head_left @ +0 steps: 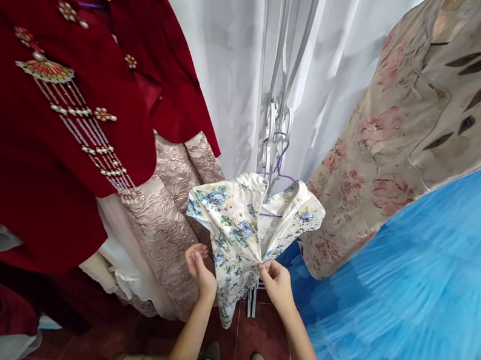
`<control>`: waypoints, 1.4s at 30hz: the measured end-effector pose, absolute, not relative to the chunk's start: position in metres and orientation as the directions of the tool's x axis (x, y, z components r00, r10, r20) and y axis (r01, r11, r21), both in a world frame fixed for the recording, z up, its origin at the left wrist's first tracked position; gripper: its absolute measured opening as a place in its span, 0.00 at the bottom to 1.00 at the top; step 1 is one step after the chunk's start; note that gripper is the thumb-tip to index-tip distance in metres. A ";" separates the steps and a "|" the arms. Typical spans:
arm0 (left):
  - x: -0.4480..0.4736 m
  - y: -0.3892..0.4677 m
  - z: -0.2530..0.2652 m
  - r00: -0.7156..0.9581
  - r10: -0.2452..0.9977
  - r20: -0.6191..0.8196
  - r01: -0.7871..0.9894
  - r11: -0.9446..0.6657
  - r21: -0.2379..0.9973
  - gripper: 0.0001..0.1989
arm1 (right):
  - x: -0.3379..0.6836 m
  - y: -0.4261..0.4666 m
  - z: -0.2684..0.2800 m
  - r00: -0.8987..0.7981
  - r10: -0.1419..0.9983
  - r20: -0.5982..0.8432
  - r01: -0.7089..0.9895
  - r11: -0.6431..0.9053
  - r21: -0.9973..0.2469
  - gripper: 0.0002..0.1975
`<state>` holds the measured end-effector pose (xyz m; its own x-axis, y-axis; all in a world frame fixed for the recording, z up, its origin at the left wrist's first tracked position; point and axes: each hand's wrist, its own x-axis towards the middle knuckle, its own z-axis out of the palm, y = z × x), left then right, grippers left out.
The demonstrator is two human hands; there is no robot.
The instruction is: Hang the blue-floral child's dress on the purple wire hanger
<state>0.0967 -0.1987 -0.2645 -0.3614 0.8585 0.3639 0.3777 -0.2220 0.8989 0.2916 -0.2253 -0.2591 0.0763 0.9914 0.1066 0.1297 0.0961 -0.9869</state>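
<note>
Evidently the floral garment [235,228] is up on its purple hanger [279,161] — right hand [277,281] pinching its front at the waist, left hand [202,269] beside it, fingers loosely parted, seemingly empty — but above that pinch the front remains unclosed.

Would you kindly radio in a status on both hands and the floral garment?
Right hand pinching floral garment at front opening. Left hand loosely curled beside it, contact unclear. Garment on purple hanger, neck open. Nothing seen blocking either hand.
</note>
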 end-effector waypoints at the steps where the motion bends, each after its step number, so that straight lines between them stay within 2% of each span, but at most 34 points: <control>1: 0.100 -0.206 -0.265 -0.416 0.822 0.389 0.390 -0.225 0.893 0.23 | 0.295 -0.229 -0.260 0.077 0.992 0.100 0.117 0.090 -0.989 0.21; 3: 0.114 -0.220 -0.268 -0.345 0.831 0.436 0.414 -0.282 0.865 0.15 | 0.302 -0.236 -0.259 0.080 0.992 0.098 0.098 0.090 -0.991 0.23; 5: 0.139 -0.232 -0.270 -0.084 0.888 0.453 0.424 -0.380 0.822 0.10 | 0.309 -0.241 -0.256 0.081 0.991 0.110 0.094 0.102 -0.990 0.23; 7: 0.167 -0.237 -0.273 0.048 0.900 0.432 0.414 -0.412 0.812 0.12 | 0.317 -0.246 -0.253 0.075 0.990 0.123 0.098 0.115 -0.988 0.22; 12: 0.214 -0.239 -0.277 0.004 0.891 0.454 0.429 -0.412 0.804 0.07 | 0.332 -0.258 -0.241 0.039 0.993 0.110 0.058 0.108 -0.992 0.21; 18: 0.227 -0.249 -0.276 0.017 0.839 0.544 0.390 -0.507 0.769 0.11 | 0.333 -0.237 -0.199 0.080 0.996 0.038 -0.145 0.049 -0.988 0.17; 21: 0.228 -0.250 -0.272 0.036 0.842 0.538 0.419 -0.501 0.757 0.08 | 0.330 -0.203 -0.159 0.136 0.985 0.106 -0.195 0.131 -0.972 0.13; 26: 0.223 -0.251 -0.270 0.046 0.838 0.544 0.441 -0.505 0.742 0.07 | 0.319 -0.152 -0.092 0.140 0.952 0.271 -0.192 0.295 -0.936 0.13; 32: 0.210 -0.248 -0.280 0.123 0.854 0.505 0.401 -0.508 0.762 0.09 | 0.314 -0.136 -0.065 0.188 0.907 0.376 -0.172 0.407 -0.897 0.13; 35: 0.189 -0.224 -0.247 0.109 0.791 0.602 0.341 -0.599 0.725 0.09 | 0.316 -0.142 -0.071 0.166 0.918 0.361 -0.153 0.386 -0.910 0.13; 37: 0.173 -0.199 -0.204 0.016 0.688 0.725 0.359 -0.681 0.638 0.09 | 0.317 -0.148 -0.076 0.165 0.919 0.358 -0.145 0.382 -0.913 0.13; 39: 0.161 -0.170 -0.154 0.007 0.577 0.817 0.392 -0.753 0.528 0.13 | 0.316 -0.152 -0.080 0.168 0.911 0.376 -0.133 0.399 -0.907 0.15; 42: 0.157 -0.136 -0.090 0.239 0.518 0.821 0.418 -0.818 0.395 0.16 | 0.314 -0.156 -0.080 0.183 0.892 0.413 -0.095 0.435 -0.896 0.16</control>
